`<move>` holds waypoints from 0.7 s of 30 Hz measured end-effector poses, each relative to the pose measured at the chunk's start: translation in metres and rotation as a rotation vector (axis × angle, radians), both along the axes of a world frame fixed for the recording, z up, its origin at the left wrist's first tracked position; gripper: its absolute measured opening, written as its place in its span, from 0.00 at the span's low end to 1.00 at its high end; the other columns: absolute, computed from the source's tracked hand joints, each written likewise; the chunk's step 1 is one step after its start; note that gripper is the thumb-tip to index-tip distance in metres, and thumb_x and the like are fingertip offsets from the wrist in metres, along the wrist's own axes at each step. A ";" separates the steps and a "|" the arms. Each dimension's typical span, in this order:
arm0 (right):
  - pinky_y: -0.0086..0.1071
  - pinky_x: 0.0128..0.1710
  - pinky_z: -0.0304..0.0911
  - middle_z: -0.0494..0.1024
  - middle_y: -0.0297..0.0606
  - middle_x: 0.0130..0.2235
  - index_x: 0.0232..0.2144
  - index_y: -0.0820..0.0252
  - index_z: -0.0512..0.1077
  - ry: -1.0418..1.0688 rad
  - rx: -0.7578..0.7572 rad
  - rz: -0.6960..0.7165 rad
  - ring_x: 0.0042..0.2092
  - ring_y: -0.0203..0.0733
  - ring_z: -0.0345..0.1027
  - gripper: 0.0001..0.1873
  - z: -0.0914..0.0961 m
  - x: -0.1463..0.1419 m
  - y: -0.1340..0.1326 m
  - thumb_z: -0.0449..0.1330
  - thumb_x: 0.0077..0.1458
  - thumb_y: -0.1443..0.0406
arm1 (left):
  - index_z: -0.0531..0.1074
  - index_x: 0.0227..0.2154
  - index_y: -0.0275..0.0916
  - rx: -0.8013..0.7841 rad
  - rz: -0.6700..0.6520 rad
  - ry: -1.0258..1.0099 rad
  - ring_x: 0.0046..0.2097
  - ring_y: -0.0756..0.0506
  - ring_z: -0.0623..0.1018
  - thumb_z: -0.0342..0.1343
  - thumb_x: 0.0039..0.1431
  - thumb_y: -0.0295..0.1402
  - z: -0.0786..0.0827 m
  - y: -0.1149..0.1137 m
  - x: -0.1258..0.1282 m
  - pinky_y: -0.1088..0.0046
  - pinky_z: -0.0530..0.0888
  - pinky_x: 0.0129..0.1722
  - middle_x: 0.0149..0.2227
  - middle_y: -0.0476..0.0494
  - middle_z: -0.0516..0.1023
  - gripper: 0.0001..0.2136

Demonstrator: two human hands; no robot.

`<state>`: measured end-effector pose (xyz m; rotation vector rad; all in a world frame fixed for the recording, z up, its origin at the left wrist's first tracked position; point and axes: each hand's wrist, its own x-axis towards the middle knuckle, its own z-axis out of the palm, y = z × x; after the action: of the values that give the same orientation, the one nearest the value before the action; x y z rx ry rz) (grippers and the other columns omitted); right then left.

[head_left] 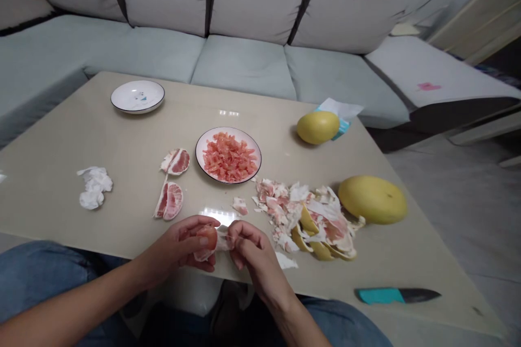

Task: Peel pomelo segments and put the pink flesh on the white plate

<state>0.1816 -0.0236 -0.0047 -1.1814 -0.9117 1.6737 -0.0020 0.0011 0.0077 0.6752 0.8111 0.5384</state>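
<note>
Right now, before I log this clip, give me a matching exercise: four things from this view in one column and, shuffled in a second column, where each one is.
Things:
1. Pomelo segment
2. Teal-handled knife
3. Crumpled white tissue
4. Shredded pink pomelo flesh

Places:
A. Heaped on a black-rimmed white plate
B. Lying near the right front of the table
C. Held between the left hand and the right hand
D. Lying on the left part of the tabletop

Pairs: 1-C, 2-B, 3-D, 4-A
</note>
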 end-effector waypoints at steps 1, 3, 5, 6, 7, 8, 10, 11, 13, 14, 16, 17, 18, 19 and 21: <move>0.25 0.21 0.44 0.60 0.23 0.17 0.25 0.59 0.63 -0.003 0.012 0.000 0.19 0.29 0.49 0.07 0.001 0.000 0.000 0.55 0.51 0.62 | 0.71 0.47 0.39 0.007 -0.001 -0.002 0.32 0.48 0.76 0.60 0.56 0.34 0.000 0.000 0.000 0.67 0.75 0.36 0.29 0.49 0.74 0.16; 0.26 0.22 0.48 0.62 0.25 0.18 0.27 0.59 0.63 -0.043 0.041 0.025 0.21 0.31 0.53 0.09 0.003 0.000 -0.001 0.55 0.55 0.60 | 0.70 0.48 0.40 0.035 -0.001 0.007 0.33 0.47 0.77 0.60 0.56 0.34 -0.001 0.000 0.000 0.67 0.75 0.37 0.30 0.48 0.75 0.16; 0.26 0.24 0.51 0.65 0.26 0.21 0.32 0.58 0.63 -0.136 0.070 0.051 0.24 0.33 0.57 0.09 0.005 -0.003 -0.002 0.55 0.57 0.58 | 0.70 0.48 0.41 0.073 -0.001 0.026 0.35 0.47 0.77 0.60 0.56 0.35 -0.002 0.001 -0.001 0.66 0.75 0.40 0.32 0.48 0.76 0.16; 0.26 0.25 0.51 0.65 0.26 0.23 0.34 0.57 0.62 -0.201 0.087 0.059 0.25 0.34 0.57 0.10 0.005 -0.005 -0.002 0.57 0.56 0.57 | 0.70 0.48 0.42 0.092 -0.001 0.041 0.36 0.46 0.78 0.61 0.56 0.35 -0.004 0.001 -0.001 0.66 0.75 0.41 0.34 0.48 0.77 0.16; 0.26 0.25 0.52 0.64 0.26 0.24 0.35 0.56 0.61 -0.276 0.106 0.063 0.26 0.34 0.57 0.13 0.005 -0.007 -0.003 0.59 0.55 0.57 | 0.70 0.48 0.42 0.118 -0.001 0.061 0.39 0.45 0.78 0.61 0.55 0.35 -0.005 0.001 -0.001 0.66 0.74 0.42 0.36 0.47 0.77 0.17; 0.26 0.25 0.51 0.63 0.25 0.25 0.35 0.56 0.60 -0.357 0.127 0.067 0.26 0.34 0.56 0.14 0.004 -0.010 -0.005 0.60 0.54 0.56 | 0.70 0.48 0.42 0.152 -0.001 0.091 0.41 0.44 0.77 0.61 0.55 0.35 -0.007 0.001 -0.001 0.66 0.74 0.42 0.37 0.46 0.78 0.17; 0.26 0.25 0.51 0.61 0.25 0.25 0.33 0.55 0.58 -0.529 0.175 0.073 0.26 0.34 0.54 0.17 0.001 -0.014 -0.008 0.62 0.52 0.56 | 0.70 0.49 0.42 0.231 -0.003 0.166 0.46 0.41 0.76 0.62 0.54 0.36 -0.011 -0.001 -0.002 0.66 0.73 0.44 0.42 0.44 0.78 0.19; 0.26 0.25 0.50 0.61 0.25 0.25 0.32 0.55 0.58 -0.614 0.199 0.075 0.26 0.34 0.53 0.17 -0.001 -0.015 -0.009 0.63 0.51 0.56 | 0.70 0.50 0.42 0.266 -0.008 0.200 0.48 0.40 0.75 0.62 0.54 0.36 -0.013 -0.002 -0.002 0.66 0.73 0.45 0.44 0.42 0.78 0.19; 0.27 0.25 0.49 0.62 0.26 0.25 0.31 0.55 0.58 -0.769 0.246 0.080 0.26 0.35 0.54 0.18 -0.004 -0.016 -0.011 0.64 0.50 0.56 | 0.69 0.52 0.43 0.325 -0.008 0.239 0.50 0.39 0.74 0.62 0.54 0.36 -0.017 -0.005 -0.002 0.64 0.72 0.48 0.49 0.41 0.77 0.21; 0.28 0.25 0.48 0.63 0.26 0.25 0.31 0.55 0.58 -0.826 0.270 0.087 0.26 0.35 0.54 0.18 -0.005 -0.015 -0.011 0.64 0.50 0.55 | 0.69 0.52 0.44 0.357 -0.006 0.252 0.51 0.38 0.74 0.62 0.54 0.36 -0.018 -0.006 -0.002 0.63 0.71 0.49 0.51 0.40 0.75 0.22; 0.28 0.26 0.49 0.65 0.28 0.26 0.29 0.56 0.59 -0.889 0.324 0.125 0.26 0.36 0.57 0.16 -0.006 -0.015 -0.010 0.62 0.53 0.54 | 0.70 0.52 0.44 0.432 0.001 0.283 0.53 0.37 0.73 0.62 0.54 0.35 -0.018 -0.008 -0.001 0.62 0.69 0.53 0.53 0.40 0.74 0.22; 0.29 0.26 0.50 0.66 0.30 0.26 0.28 0.56 0.60 -0.898 0.355 0.153 0.27 0.37 0.58 0.15 -0.006 -0.014 -0.009 0.59 0.56 0.54 | 0.71 0.52 0.44 0.454 0.000 0.297 0.54 0.37 0.72 0.62 0.53 0.35 -0.018 -0.008 -0.001 0.61 0.68 0.54 0.54 0.40 0.73 0.21; 0.29 0.27 0.51 0.67 0.31 0.27 0.27 0.57 0.61 -0.896 0.391 0.182 0.27 0.37 0.59 0.14 -0.006 -0.014 -0.009 0.56 0.59 0.55 | 0.72 0.51 0.44 0.448 -0.005 0.292 0.54 0.37 0.72 0.63 0.53 0.34 -0.017 -0.008 0.000 0.61 0.68 0.54 0.53 0.39 0.73 0.21; 0.29 0.28 0.52 0.68 0.32 0.27 0.27 0.57 0.62 -0.888 0.430 0.209 0.28 0.37 0.60 0.14 -0.006 -0.013 -0.008 0.53 0.62 0.57 | 0.71 0.51 0.44 0.409 -0.016 0.257 0.54 0.37 0.72 0.63 0.53 0.34 -0.017 -0.008 0.000 0.61 0.68 0.53 0.53 0.39 0.74 0.21; 0.29 0.29 0.53 0.70 0.35 0.29 0.28 0.58 0.65 -0.870 0.512 0.247 0.30 0.38 0.62 0.14 -0.006 -0.012 -0.007 0.48 0.65 0.60 | 0.70 0.52 0.44 0.270 -0.033 0.118 0.52 0.38 0.72 0.63 0.53 0.34 -0.015 -0.007 0.001 0.60 0.70 0.51 0.51 0.40 0.74 0.22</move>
<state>0.1696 -0.0301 -0.0104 -1.4656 -1.9458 0.9423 -0.0008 -0.0057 -0.0077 0.9743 0.8441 0.5880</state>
